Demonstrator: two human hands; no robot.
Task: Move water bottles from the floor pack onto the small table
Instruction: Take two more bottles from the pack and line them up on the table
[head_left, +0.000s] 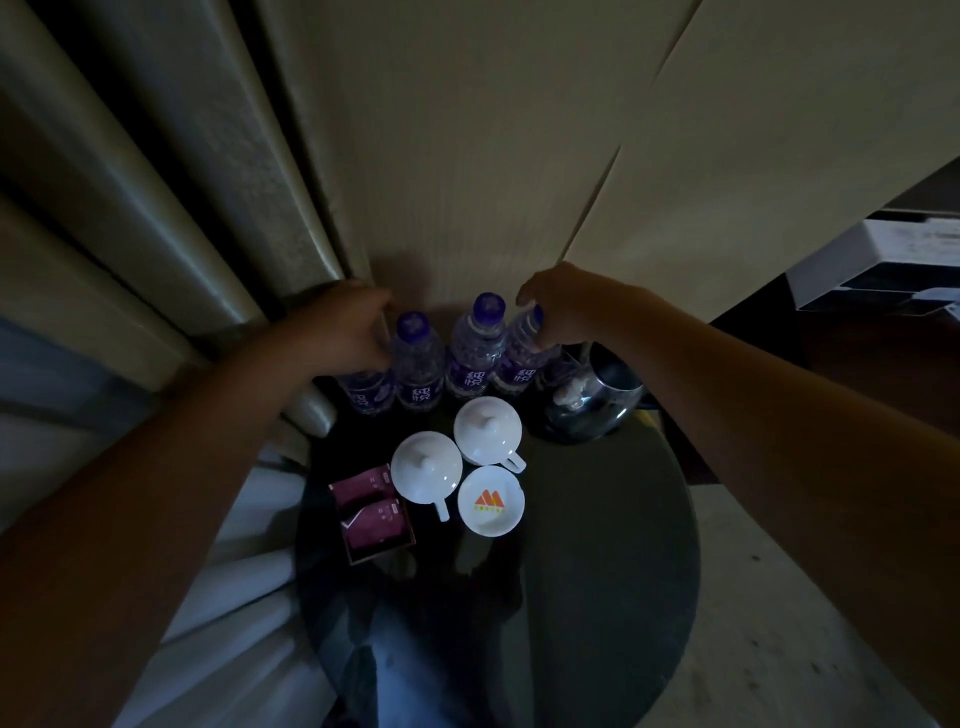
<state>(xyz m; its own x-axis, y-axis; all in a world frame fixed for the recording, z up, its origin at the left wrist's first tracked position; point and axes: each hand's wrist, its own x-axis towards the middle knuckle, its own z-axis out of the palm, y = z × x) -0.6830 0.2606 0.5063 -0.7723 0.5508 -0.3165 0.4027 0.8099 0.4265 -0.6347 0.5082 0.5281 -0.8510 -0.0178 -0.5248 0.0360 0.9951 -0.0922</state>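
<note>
Several clear water bottles with purple caps and labels stand in a row at the back of the small round dark table. My left hand wraps the top of the leftmost bottle, hiding its cap. Two bottles stand free in the middle, one beside my left hand and one to its right. My right hand grips the upper part of the rightmost bottle, which leans slightly. The floor pack is out of view.
A steel kettle stands right of the bottles. In front sit two lidded white cups, a white dish with an orange logo and a box of sachets. Curtains hang at left, a wall behind.
</note>
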